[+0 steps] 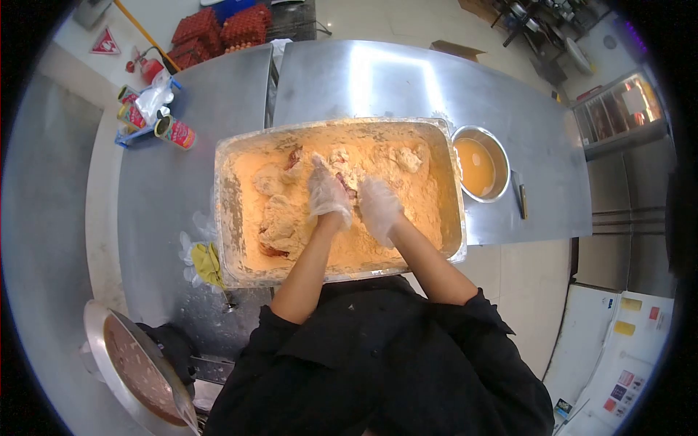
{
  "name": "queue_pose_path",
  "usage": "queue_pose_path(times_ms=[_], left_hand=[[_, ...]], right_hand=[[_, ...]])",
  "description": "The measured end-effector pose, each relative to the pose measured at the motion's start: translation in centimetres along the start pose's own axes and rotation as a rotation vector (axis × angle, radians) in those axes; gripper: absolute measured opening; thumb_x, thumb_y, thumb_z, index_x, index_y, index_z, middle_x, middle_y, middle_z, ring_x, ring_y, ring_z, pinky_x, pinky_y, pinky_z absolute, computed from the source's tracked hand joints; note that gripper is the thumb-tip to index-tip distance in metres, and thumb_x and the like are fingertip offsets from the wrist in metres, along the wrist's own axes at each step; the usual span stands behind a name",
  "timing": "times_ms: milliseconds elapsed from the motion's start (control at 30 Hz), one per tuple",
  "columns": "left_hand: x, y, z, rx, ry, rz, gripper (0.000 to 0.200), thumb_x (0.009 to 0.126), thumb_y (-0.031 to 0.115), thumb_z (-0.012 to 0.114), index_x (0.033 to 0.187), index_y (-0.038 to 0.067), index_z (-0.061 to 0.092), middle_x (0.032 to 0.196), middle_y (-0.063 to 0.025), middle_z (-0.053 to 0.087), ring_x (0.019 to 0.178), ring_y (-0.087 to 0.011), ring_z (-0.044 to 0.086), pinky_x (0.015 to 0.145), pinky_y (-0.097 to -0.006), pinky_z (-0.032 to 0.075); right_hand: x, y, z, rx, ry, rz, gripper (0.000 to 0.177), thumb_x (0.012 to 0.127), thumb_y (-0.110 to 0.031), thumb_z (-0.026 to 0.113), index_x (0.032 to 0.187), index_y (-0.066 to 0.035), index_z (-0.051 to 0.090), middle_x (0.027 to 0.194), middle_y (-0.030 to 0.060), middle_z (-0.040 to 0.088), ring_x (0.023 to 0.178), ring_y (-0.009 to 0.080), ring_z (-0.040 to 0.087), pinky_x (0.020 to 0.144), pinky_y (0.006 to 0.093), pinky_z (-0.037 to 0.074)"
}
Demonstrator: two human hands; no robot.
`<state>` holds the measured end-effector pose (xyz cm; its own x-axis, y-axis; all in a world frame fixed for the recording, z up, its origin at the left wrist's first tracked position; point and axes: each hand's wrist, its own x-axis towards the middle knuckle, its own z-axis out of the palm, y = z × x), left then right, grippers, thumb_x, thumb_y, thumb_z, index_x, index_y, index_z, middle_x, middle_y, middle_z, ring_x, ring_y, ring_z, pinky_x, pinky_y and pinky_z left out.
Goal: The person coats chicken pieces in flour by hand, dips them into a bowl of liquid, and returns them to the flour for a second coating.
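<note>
A large metal tray [342,277] holds orange-tinted flour [313,243] with several floured pieces of raw meat, which look like chicken. My left hand [329,192], in a clear plastic glove, lies on the flour with its fingers stretched toward the far side. Beside it is a partly coated piece of meat [347,186] with dark red showing. On that piece's other side my right hand [379,207], also gloved, presses into the flour, its fingertips hidden. More coated pieces lie at the left [276,227] and far right [408,158] of the tray.
A steel bowl of orange liquid [476,166] and a knife [521,196] are right of the tray. At left lie a yellow cloth [207,263], cans [175,132] and a plastic bag [154,98]. A big pot [138,363] stands near left. Egg trays [246,26] are stacked behind.
</note>
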<state>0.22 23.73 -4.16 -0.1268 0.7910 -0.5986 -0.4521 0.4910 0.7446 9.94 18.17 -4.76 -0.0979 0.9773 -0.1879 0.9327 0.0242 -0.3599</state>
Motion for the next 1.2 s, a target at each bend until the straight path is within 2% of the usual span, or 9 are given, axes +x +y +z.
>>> queue_pose_path(times_ms=[100, 300, 400, 500, 600, 667, 733, 900, 1200], left_hand=[[0.2, -0.5, 0.4, 0.042, -0.004, 0.011, 0.061, 0.092, 0.055, 0.052, 0.122, 0.002, 0.050, 0.094, -0.0079, 0.058, 0.082, -0.0159, 0.057, 0.073, -0.0297, 0.049], [-1.2, 0.0, 0.5, -0.138, -0.054, -0.135, 0.045, 0.090, 0.033, 0.062, 0.121, 0.001, 0.054, 0.095, -0.0085, 0.058, 0.076, -0.0162, 0.059, 0.066, -0.0300, 0.051], [0.8, -1.4, 0.2, -0.053, -0.053, -0.135, 0.038, 0.088, 0.029, 0.065, 0.112, 0.001, 0.059, 0.091, -0.0084, 0.059, 0.070, -0.0154, 0.058, 0.059, -0.0299, 0.050], [0.3, -1.8, 0.3, 0.147, -0.104, -0.034, 0.042, 0.088, 0.030, 0.065, 0.116, 0.000, 0.060, 0.097, -0.0096, 0.063, 0.089, -0.0181, 0.058, 0.073, -0.0319, 0.049], [-1.2, -1.6, 1.7, 0.282, -0.195, 0.149, 0.042, 0.088, 0.036, 0.065, 0.112, 0.001, 0.060, 0.098, -0.0123, 0.064, 0.086, -0.0205, 0.061, 0.076, -0.0352, 0.051], [-1.3, -0.6, 2.2, 0.454, -0.151, 0.226, 0.045, 0.088, 0.042, 0.064, 0.110, 0.002, 0.059, 0.104, -0.0154, 0.062, 0.089, -0.0241, 0.060, 0.081, -0.0391, 0.050], [-1.9, 3.1, 1.9, 0.677, -0.108, 0.148, 0.056, 0.088, 0.049, 0.060, 0.121, 0.004, 0.054, 0.127, -0.0191, 0.051, 0.116, -0.0320, 0.049, 0.100, -0.0461, 0.040], [5.5, 5.5, -4.1, 1.391, -0.058, 0.455, 0.064, 0.087, 0.043, 0.063, 0.138, 0.008, 0.044, 0.144, -0.0194, 0.041, 0.132, -0.0353, 0.040, 0.109, -0.0464, 0.035], [9.5, 5.8, -7.4, 1.048, -0.291, 0.200, 0.068, 0.085, 0.027, 0.071, 0.141, 0.007, 0.039, 0.133, -0.0176, 0.052, 0.122, -0.0306, 0.049, 0.100, -0.0396, 0.043]], right_hand=[[1.2, -1.5, -0.2, 0.619, 0.364, 0.399, 0.023, 0.091, -0.026, 0.056, 0.092, -0.003, 0.061, 0.082, 0.0213, 0.062, 0.074, 0.0311, 0.061, 0.063, 0.0416, 0.047], [-0.4, -2.3, -0.8, 0.346, 0.179, 0.176, 0.045, 0.090, -0.036, 0.053, 0.105, 0.005, 0.063, 0.097, 0.0265, 0.066, 0.093, 0.0377, 0.064, 0.081, 0.0419, 0.049], [-0.2, -2.9, -1.4, 0.720, 0.106, 0.414, 0.046, 0.092, -0.035, 0.048, 0.119, 0.001, 0.059, 0.111, 0.0278, 0.062, 0.108, 0.0350, 0.060, 0.091, 0.0406, 0.046], [-0.2, 1.1, 4.2, 0.242, 0.307, -0.007, 0.034, 0.089, -0.022, 0.055, 0.111, 0.003, 0.057, 0.103, 0.0232, 0.062, 0.097, 0.0331, 0.060, 0.088, 0.0402, 0.045], [-0.8, 3.5, 2.7, -0.298, -0.004, 0.004, 0.037, 0.089, -0.019, 0.054, 0.119, 0.003, 0.052, 0.114, 0.0236, 0.058, 0.105, 0.0308, 0.057, 0.096, 0.0399, 0.042], [-1.0, 7.2, 2.3, -0.445, 0.415, -0.176, 0.029, 0.090, -0.021, 0.055, 0.110, 0.000, 0.059, 0.104, 0.0196, 0.064, 0.096, 0.0303, 0.061, 0.087, 0.0404, 0.046], [-0.1, 7.4, -3.0, 0.538, 0.361, 0.327, 0.024, 0.089, -0.024, 0.059, 0.097, -0.002, 0.065, 0.084, 0.0163, 0.065, 0.080, 0.0299, 0.063, 0.074, 0.0407, 0.048], [-0.4, 9.5, -6.0, 0.029, 0.712, 0.194, 0.023, 0.085, -0.026, 0.066, 0.092, -0.005, 0.067, 0.073, 0.0171, 0.064, 0.067, 0.0296, 0.062, 0.064, 0.0402, 0.047], [1.8, 1.8, -6.2, 0.440, -0.105, 0.365, 0.039, 0.085, -0.035, 0.066, 0.113, -0.007, 0.066, 0.097, 0.0132, 0.070, 0.091, 0.0268, 0.065, 0.082, 0.0379, 0.050]])
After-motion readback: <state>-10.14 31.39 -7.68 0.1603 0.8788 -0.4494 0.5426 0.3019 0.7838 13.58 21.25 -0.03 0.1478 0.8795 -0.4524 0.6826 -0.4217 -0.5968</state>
